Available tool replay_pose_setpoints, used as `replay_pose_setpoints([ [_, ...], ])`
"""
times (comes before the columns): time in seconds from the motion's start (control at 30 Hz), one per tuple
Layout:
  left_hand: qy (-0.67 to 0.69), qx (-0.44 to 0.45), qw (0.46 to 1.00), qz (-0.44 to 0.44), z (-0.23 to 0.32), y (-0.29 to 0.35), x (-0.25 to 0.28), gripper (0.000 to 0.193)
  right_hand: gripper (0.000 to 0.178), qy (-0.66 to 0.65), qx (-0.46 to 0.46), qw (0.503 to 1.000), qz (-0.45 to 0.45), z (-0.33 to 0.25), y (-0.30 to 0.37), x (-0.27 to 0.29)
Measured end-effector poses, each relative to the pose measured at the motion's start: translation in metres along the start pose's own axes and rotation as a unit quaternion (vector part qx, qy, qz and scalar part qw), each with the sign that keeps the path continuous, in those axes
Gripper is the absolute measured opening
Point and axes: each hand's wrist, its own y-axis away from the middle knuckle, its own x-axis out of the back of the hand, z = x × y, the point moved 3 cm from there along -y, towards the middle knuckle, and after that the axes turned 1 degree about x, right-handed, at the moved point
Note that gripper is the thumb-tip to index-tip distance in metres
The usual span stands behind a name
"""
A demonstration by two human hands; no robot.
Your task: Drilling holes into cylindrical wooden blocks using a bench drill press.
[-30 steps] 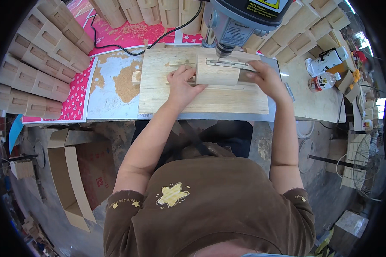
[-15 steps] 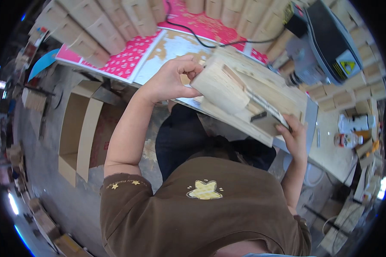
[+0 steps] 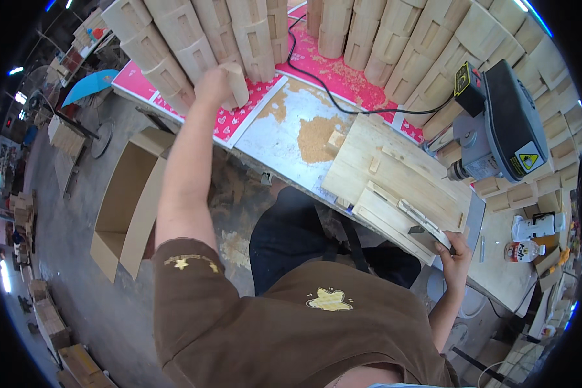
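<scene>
At the far left of the bench, my left hand (image 3: 213, 84) is closed at the top of a pale wooden block (image 3: 240, 92) with a rounded side. The block is upright beside the stacked blocks, and some of my fingers are hidden. My right hand (image 3: 456, 251) has its fingers closed round the end of a narrow metal lever (image 3: 425, 221) with a dark part below it. That lever lies along the near side of a flat wooden jig (image 3: 394, 169) made of boards and strips; nothing rests in the jig.
A drill press (image 3: 498, 129) stands right of the jig, its black cable (image 3: 333, 100) crossing the bench. Tall stacks of wooden blocks (image 3: 381, 48) line the back. Sawdust (image 3: 318, 138) lies left of the jig. An open cardboard box (image 3: 130, 197) and a plastic bottle (image 3: 522, 251) are nearby.
My left hand has carried the block from above the jig to the stacks at the far left. My right hand stays on the lever. The view has shifted.
</scene>
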Motion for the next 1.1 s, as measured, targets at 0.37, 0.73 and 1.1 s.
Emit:
replay_pose_setpoints([
  [0.37,0.307,0.179,0.9,0.253,0.003,0.023,-0.046,0.017,0.025,-0.004,-0.052,0.998,0.039,0.006,0.02,0.014],
  [0.73,0.601,-0.12,0.744,0.266,0.18,-0.085,0.155,0.01,0.022,-0.122,-0.078,0.987,0.072,0.029,0.017,0.002],
  [1.1,0.521,-0.268,0.808,0.064,0.418,-0.212,0.202,0.066,0.024,-0.157,-0.083,0.981,0.079,0.036,0.014,0.009],
])
